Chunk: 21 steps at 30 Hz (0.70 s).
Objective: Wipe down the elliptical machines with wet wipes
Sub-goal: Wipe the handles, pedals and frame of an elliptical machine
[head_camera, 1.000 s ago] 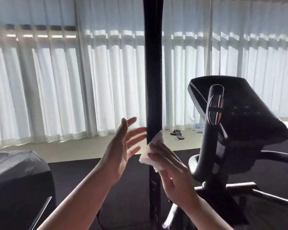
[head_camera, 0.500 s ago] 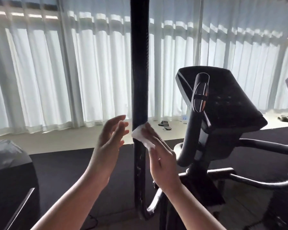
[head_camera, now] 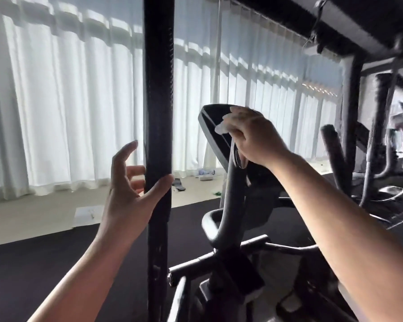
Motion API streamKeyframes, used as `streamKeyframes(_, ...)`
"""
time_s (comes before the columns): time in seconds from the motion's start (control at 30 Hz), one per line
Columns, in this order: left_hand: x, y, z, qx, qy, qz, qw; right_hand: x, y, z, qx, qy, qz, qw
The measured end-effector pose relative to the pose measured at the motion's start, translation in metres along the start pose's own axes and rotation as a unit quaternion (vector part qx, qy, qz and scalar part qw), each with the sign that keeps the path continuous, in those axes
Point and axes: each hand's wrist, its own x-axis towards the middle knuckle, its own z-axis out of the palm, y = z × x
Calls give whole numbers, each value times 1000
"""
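Fingers [head_camera: 244, 133] of my right hand [head_camera: 254, 138] are curled round the wipe [head_camera: 221, 129], pinching it against the top of the curved handle [head_camera: 230, 198], just at the near edge of the console [head_camera: 209, 126]. My left hand [head_camera: 128, 189] has its fingers spread and loosely bent, thumb lying on the near face of the tall pole [head_camera: 158, 112], the other fingers reaching round its left side; whether they actually clasp it I cannot tell.

As for progress, I judge I am in the middle of this machine. The wipe sits on the handle top beside the console, so that part is being cleaned now. Nothing in view shows damp streaks or a shine that would prove which surfaces are done, so I cannot say how much of the pole or console is finished. Left to do, as I read it: the rest of the handle down to its loop, the console face, and the low frame bars [head_camera: 219, 259]. Another machine [head_camera: 349, 159] stands far right, with no hand on it.
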Motion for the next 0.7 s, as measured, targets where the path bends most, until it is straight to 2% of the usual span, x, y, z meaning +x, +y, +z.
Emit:
streamKeyframes(0.17,8,-5,-7,-97,-41,4,994,-57,-28,15,14,-19,-28,999)
streamKeyframes(0.27,6,-16,-5,-72,-24,36,996,-106,-58,32,-21,-47,-62,997)
streamKeyframes(0.37,-3,-25,1,19,38,116,992,-120,-67,31,-29,-48,-67,996)
streamKeyframes(0.47,-17,-21,7,39,76,241,967,-93,-68,7,-29,-26,-65,997)
streamKeyframes(0.53,-37,-20,17,14,62,339,939,-57,-64,-14,-71,41,-95,992)
streamKeyframes(0.57,-49,-20,25,-7,36,362,932,-36,-58,-22,-109,66,-109,986)
streamKeyframes(0.63,-71,-25,48,-50,-25,338,940,1,-43,-29,-191,47,-118,973)
streamKeyframes(0.7,-90,-33,69,-108,-66,230,965,13,-27,-29,-198,-59,-86,974)
